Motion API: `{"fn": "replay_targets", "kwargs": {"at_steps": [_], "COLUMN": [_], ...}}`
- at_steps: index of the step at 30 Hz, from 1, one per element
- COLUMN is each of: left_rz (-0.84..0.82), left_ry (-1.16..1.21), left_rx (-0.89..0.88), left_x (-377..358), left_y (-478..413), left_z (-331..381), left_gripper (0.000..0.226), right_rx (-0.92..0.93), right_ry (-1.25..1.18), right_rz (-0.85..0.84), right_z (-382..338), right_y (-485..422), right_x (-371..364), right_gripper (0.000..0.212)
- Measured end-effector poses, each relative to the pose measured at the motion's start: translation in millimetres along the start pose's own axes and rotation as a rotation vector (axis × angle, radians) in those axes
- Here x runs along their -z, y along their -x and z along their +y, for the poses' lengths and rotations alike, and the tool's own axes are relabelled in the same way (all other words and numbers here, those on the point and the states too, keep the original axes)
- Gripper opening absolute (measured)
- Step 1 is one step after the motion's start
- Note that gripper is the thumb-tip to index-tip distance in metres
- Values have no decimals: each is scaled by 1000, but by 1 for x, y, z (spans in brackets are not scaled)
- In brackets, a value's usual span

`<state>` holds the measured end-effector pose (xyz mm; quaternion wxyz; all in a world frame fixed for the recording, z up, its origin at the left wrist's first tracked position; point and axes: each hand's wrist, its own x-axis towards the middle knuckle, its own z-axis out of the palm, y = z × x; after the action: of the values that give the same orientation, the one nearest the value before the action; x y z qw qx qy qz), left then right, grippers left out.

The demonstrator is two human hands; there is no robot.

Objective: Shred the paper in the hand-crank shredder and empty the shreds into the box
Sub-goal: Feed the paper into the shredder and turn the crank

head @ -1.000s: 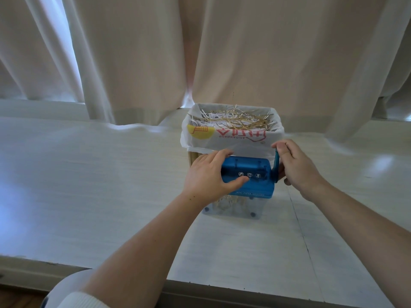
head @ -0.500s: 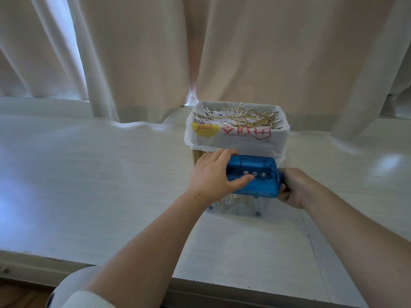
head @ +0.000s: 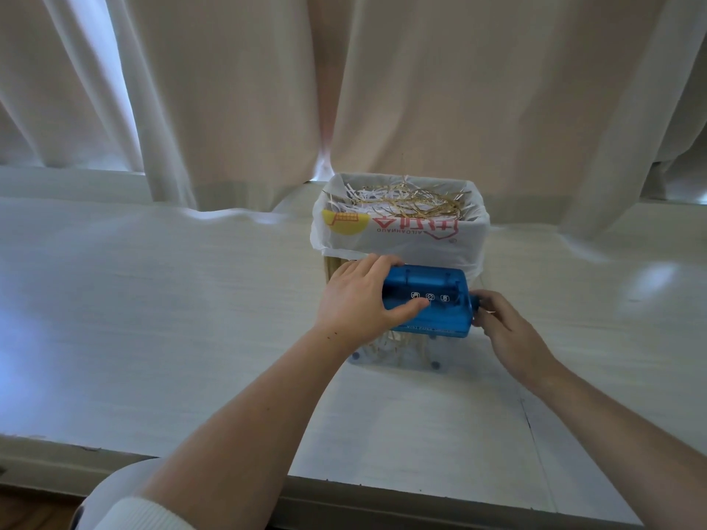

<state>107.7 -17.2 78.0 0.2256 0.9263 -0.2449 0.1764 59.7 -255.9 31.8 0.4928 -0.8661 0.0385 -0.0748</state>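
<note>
A small blue hand-crank shredder (head: 436, 300) sits on its clear bin (head: 401, 353), which holds yellow and white strips. My left hand (head: 359, 300) clamps over the shredder's left end, thumb on the top face. My right hand (head: 501, 323) grips the blue crank handle (head: 474, 302) at the shredder's right side, low and toward me. Just behind stands the box (head: 401, 231), lined with a white printed plastic bag and full of white and golden shreds (head: 401, 202). No uncut paper shows in the slot.
The white table (head: 153, 319) stretches wide to the left and right of the shredder. Its front edge (head: 382, 491) runs near my body. Beige curtains (head: 382, 89) hang close behind the box.
My right hand has swung the crank from its upright position down and round to the low right side. My left hand has stayed on the shredder.
</note>
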Motion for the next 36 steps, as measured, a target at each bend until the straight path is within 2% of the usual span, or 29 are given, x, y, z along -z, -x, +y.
{"fn": "replay_targets", "kwargs": {"at_steps": [4, 10, 14, 19, 22, 24, 28, 30, 36], "left_rz": [-1, 0, -17, -13, -11, -6, -11, -10, -19], "left_ry": [-12, -9, -3, -1, -1, -7, -6, -7, -1], "left_rx": [-1, 4, 7, 11, 13, 13, 10, 6, 11], "left_x": [-1, -1, -1, -1, -1, -1, -2, -2, 0], "left_y": [-1, -1, -1, -1, 0, 0, -1, 0, -1], "left_z": [0, -1, 0, 0, 0, 0, 0, -1, 0], "left_gripper": [68, 65, 65, 65, 66, 66, 67, 67, 68], "right_rx": [-2, 21, 31, 44, 47, 27, -51, -113, -254], "right_ry": [92, 252, 235, 261, 265, 206, -30, -122, -204], "right_rz": [-104, -124, -175, -222, -229, -212, -231, -247, -297], "right_z": [2, 1, -4, -10, -12, -10, -13, -20, -41], "right_y": [6, 3, 2, 9, 13, 15, 20, 21, 19], "right_x": [12, 15, 17, 20, 14, 9, 8, 11, 17], "right_gripper": [34, 46, 33, 31, 56, 57, 34, 29, 39]}}
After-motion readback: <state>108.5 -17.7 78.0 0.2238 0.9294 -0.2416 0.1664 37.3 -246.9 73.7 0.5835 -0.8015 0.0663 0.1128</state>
